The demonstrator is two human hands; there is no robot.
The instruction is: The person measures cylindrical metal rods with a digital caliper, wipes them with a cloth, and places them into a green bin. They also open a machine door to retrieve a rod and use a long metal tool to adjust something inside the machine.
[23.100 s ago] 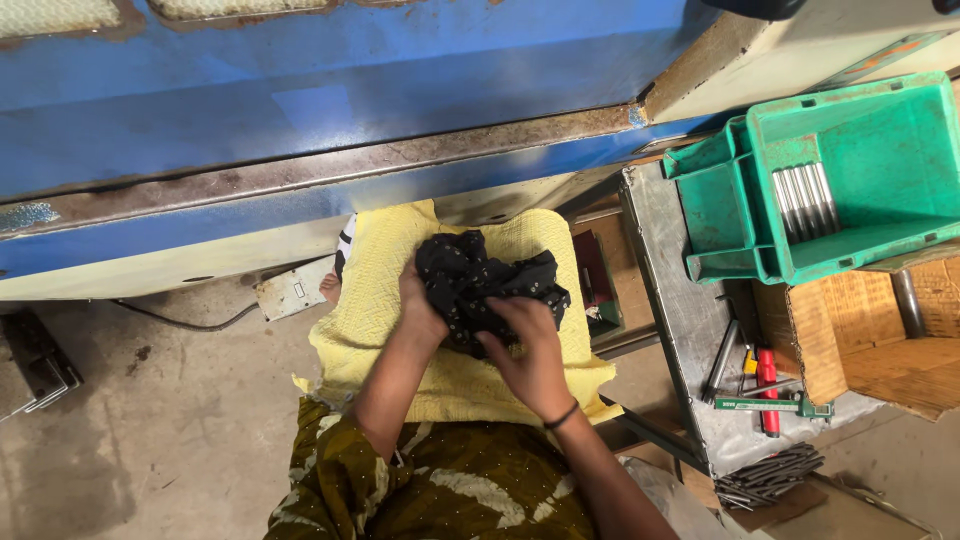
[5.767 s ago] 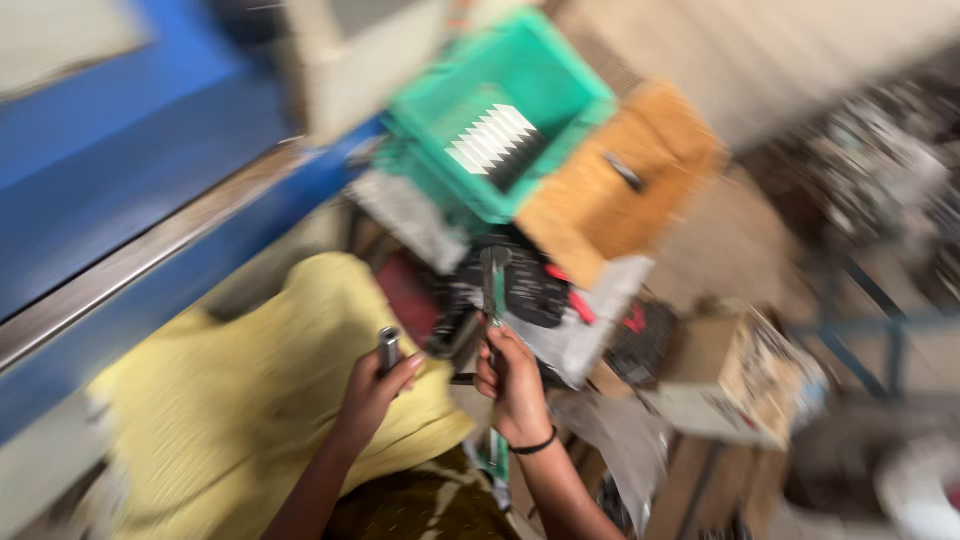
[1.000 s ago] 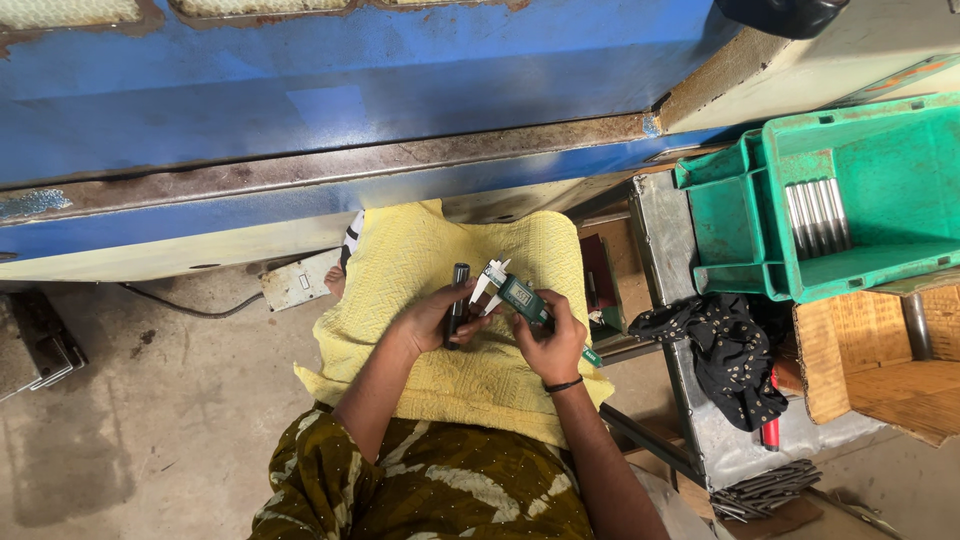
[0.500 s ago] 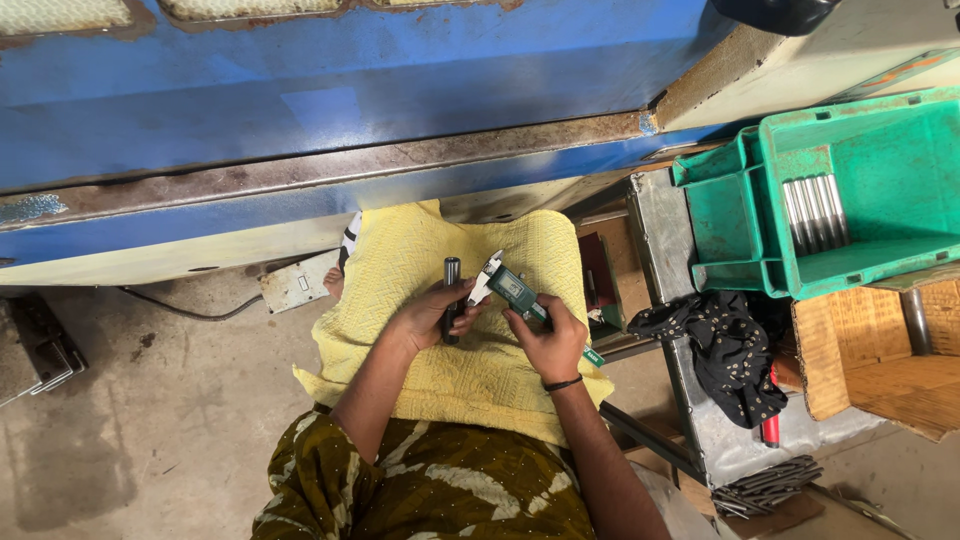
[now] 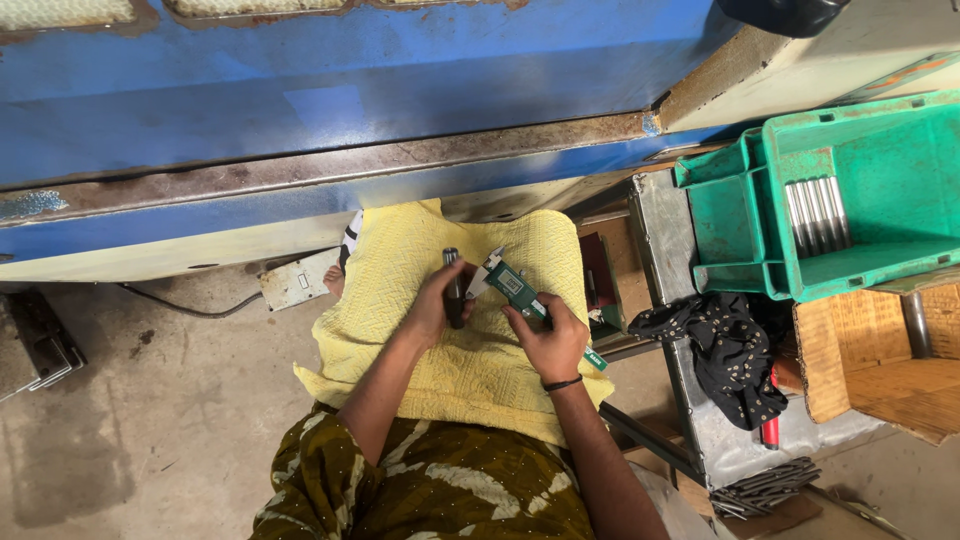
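Fingers of your left hand (image 5: 440, 300) pinch the dark metal rod (image 5: 453, 290) over the yellow cloth (image 5: 470, 370); your right hand (image 5: 548, 340) grips the green caliper (image 5: 512, 288), so a tilted rod may slip free

Over a yellow quilted cloth (image 5: 440, 345) spread on the lap, the left hand (image 5: 438, 300) grips a short dark metal rod (image 5: 453, 290) upright; the right hand (image 5: 548, 335) holds a green digital caliper (image 5: 513, 288) whose jaws sit against the rod's upper part. To the right, a green plastic bin (image 5: 880, 190) holds a row of metal rods (image 5: 815, 212); a black cloth (image 5: 735, 350) lies on the metal table (image 5: 665, 230) below it; a blue machine frame (image 5: 350, 95) runs across the top.
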